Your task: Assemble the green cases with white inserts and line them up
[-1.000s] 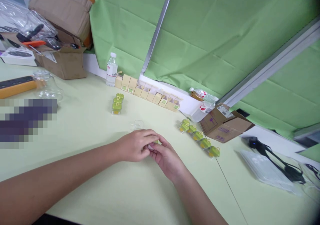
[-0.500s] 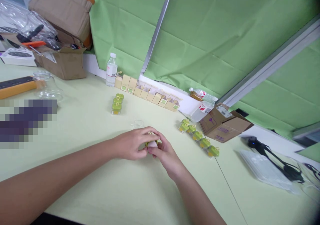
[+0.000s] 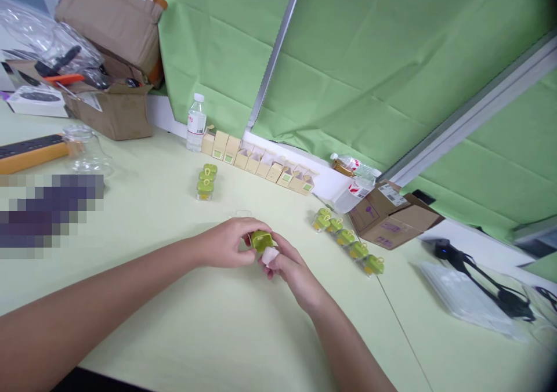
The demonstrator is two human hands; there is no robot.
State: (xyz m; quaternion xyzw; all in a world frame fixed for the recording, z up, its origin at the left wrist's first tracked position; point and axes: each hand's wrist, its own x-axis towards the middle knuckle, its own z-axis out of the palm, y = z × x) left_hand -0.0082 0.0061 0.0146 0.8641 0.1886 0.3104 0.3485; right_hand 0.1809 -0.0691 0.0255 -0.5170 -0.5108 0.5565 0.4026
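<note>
My left hand point(image 3: 228, 244) is closed on a small green lid point(image 3: 261, 241), tipped so its hollow underside faces me. Between the thumb and fingers of my right hand point(image 3: 290, 269) is a small white piece point(image 3: 270, 256), just below the lid; its exact kind I cannot make out. Just behind my left hand lies a clear, thin-rimmed object point(image 3: 242, 213), partly hidden. Small clear containers with green looped lids stand in two groups: a short row point(image 3: 205, 188) to the left and a longer row point(image 3: 345, 238) to the right.
Small cardboard boxes point(image 3: 256, 161) line the table's back edge beside a water bottle point(image 3: 196, 123). Bottles point(image 3: 354, 193) and a carton point(image 3: 387, 215) stand at back right. Further left are a glass vessel point(image 3: 85, 151), a power strip point(image 3: 32, 154) and an open box point(image 3: 117, 113).
The green lid has turned and its hollow underside now shows. My right hand has drawn the white piece slightly down and right, apart from the lid.
</note>
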